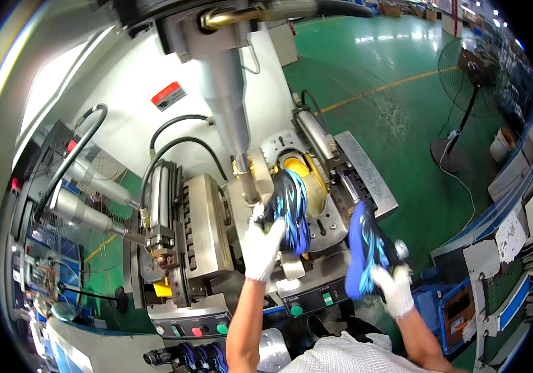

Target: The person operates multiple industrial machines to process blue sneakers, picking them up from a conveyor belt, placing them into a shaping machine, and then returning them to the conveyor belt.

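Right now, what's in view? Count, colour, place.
Central shoe: 1, blue/black, centre
Right shoe: 1, blue/black, right of centre
Lower shoes: several, blue/black, bottom left
Machine: 1, grey metal, centre
Hoses: several, black, upper left
Green buttons: at least 2, green, machine front
Label: 1, red and white, upper left
Standing fan: at least 1, dark, upper right
Bucket: 1, pale, right
Floor: 1, green, upper right
Left hand: 1, white-gloved, at central shoe
Right hand: 1, white-gloved, holding right shoe

Both hands (261,250) (white-gloved) in a grip, bare forearms (246,323) well apart.
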